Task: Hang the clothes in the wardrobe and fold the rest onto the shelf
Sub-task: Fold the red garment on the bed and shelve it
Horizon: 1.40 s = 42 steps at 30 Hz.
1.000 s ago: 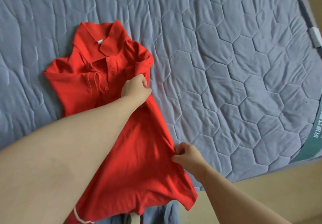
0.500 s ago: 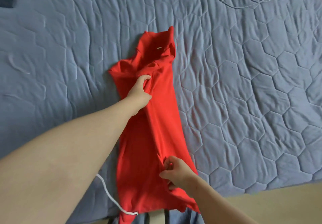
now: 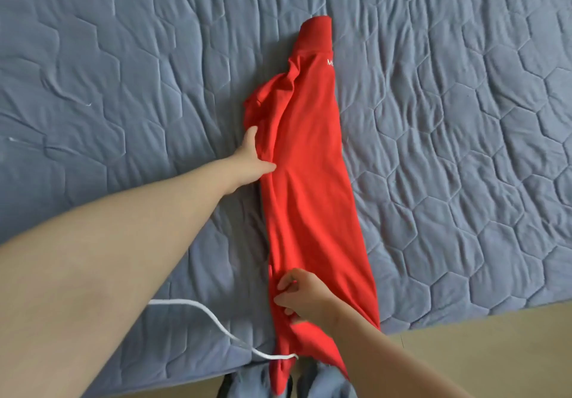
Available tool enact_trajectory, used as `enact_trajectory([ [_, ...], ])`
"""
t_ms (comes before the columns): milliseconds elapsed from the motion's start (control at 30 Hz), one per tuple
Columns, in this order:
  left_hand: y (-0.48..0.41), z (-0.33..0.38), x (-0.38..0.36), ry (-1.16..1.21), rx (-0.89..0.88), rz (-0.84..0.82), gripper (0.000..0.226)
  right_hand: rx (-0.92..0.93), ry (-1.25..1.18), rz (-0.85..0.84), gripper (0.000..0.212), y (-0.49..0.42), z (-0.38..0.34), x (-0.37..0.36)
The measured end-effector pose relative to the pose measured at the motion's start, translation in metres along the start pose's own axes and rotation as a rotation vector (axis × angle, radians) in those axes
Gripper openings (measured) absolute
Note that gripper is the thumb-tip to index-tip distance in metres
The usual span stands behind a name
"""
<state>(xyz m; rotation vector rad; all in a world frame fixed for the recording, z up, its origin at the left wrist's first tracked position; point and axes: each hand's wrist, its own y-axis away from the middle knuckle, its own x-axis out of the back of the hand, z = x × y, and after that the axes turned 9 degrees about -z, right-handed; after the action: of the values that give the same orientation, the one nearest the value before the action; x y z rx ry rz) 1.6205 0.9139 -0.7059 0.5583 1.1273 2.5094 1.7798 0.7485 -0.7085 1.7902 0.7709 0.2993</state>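
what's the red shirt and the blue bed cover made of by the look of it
The red shirt: soft matte knit, probably cotton; it drapes and wrinkles, collar looks ribbed. The blue cover: matte quilted fabric, hexagon stitching puckered at seams; fibre unclear.

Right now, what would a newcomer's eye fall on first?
The red polo shirt, folded into a long narrow strip, lies mid-frame on the blue-grey quilted bedcover. The left hand touches its left edge halfway up, while the right hand pinches the cloth near the hem. A white cord lies lower left.
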Motion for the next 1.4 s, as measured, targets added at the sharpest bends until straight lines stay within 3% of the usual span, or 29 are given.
enact_trajectory([
  [200,0.033,-0.058,-0.024,-0.033,0.101,0.047,0.079,-0.054,0.003,0.195,0.021,0.01,0.028,0.005],
  [400,0.07,-0.095,-0.072,0.162,0.238,-0.017,0.036,-0.057,0.108,0.401,0.02,0.031,0.057,0.02],
  [500,0.091,-0.113,-0.101,0.158,0.274,-0.083,0.03,-0.063,0.154,0.465,0.016,0.042,0.074,0.024],
  [800,0.151,-0.152,-0.141,0.109,0.381,-0.163,0.019,-0.1,0.192,0.435,0.007,0.049,0.104,0.025],
  [933,0.163,-0.169,-0.145,0.107,0.394,-0.034,0.012,-0.067,0.211,0.447,0.009,0.046,0.105,0.011],
  [1067,0.156,-0.165,-0.155,0.129,0.354,0.033,0.012,-0.053,0.181,0.609,0.032,0.043,0.1,0.011],
  [1200,0.152,-0.153,-0.178,0.185,0.212,0.14,0.028,-0.061,0.125,0.782,0.045,0.043,0.101,0.016],
  [1300,0.152,-0.146,-0.197,0.083,0.133,0.221,0.037,-0.076,0.114,0.735,0.05,0.043,0.108,0.02],
  [1400,0.148,-0.146,-0.208,-0.028,0.221,0.182,0.04,-0.113,0.092,0.644,0.042,0.043,0.116,0.025],
])
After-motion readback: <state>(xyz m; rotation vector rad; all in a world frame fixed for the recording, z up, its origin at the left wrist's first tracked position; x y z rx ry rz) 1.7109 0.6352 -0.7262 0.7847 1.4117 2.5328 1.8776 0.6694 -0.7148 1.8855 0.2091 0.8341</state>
